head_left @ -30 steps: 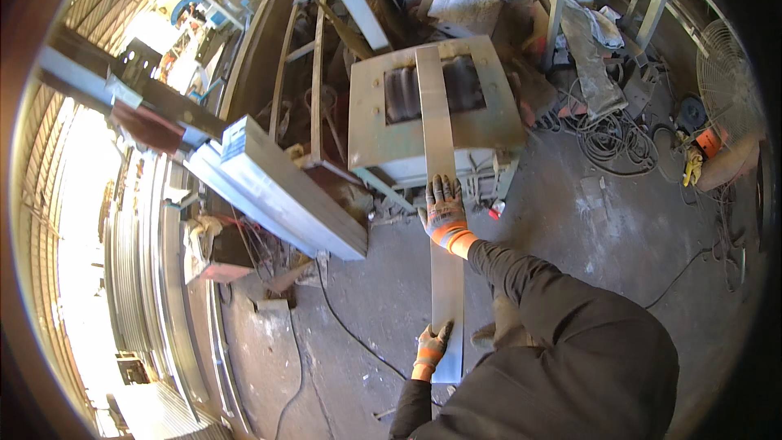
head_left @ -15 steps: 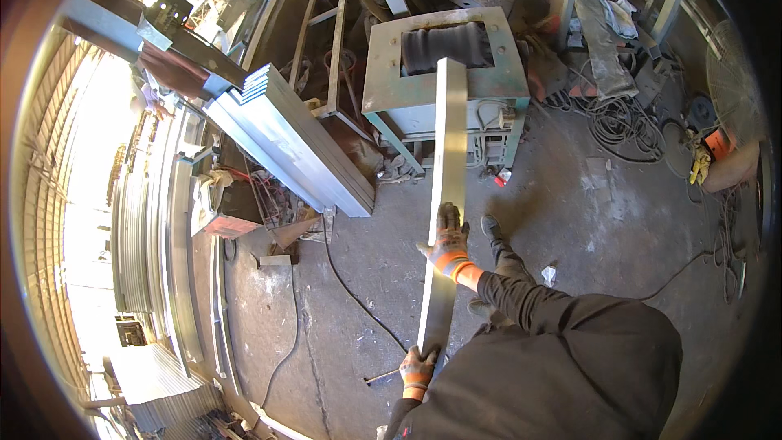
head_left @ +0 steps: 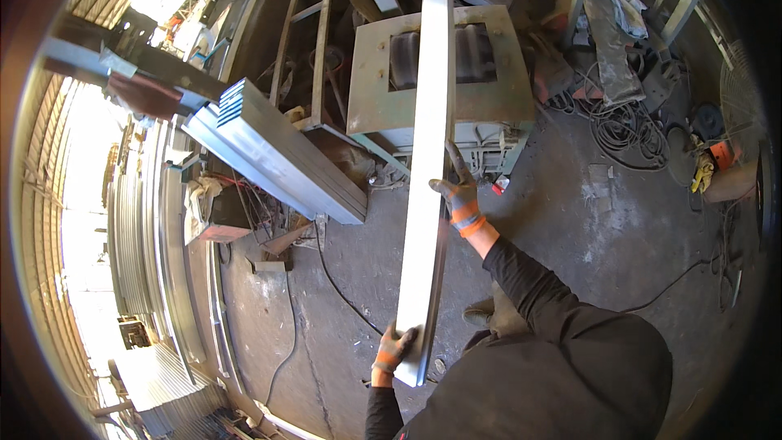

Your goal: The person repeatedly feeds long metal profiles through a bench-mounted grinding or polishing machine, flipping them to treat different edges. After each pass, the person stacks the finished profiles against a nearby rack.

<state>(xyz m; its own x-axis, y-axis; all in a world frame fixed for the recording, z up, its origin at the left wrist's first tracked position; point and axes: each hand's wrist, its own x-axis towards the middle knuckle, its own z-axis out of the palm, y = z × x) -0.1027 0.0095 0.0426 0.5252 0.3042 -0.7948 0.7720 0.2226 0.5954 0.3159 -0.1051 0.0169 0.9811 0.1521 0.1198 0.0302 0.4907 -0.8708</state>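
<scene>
A long, silvery sheet-metal profile slants away from me, its far end raised in front of a grey-green metal cabinet with a dark, flap-like cover in its opening. My left hand, in a grey and orange work glove, grips the profile's near end from the left side. Farther up, my right hand wears a matching glove and holds the right edge, thumb over the top and index finger stretched along the side. The profile hides its other fingers in part.
Left of the cabinet leans a stack of similar metal profiles. A red-sided box stands beyond it to the left. Dark cables cross the floor, and a coiled cable lies at the far right. Corrugated sheets rest at the lower left.
The profile has come up and turned its bright broad face toward me. My right hand has shifted up to its right edge; my left hand has moved slightly left with the near end.
</scene>
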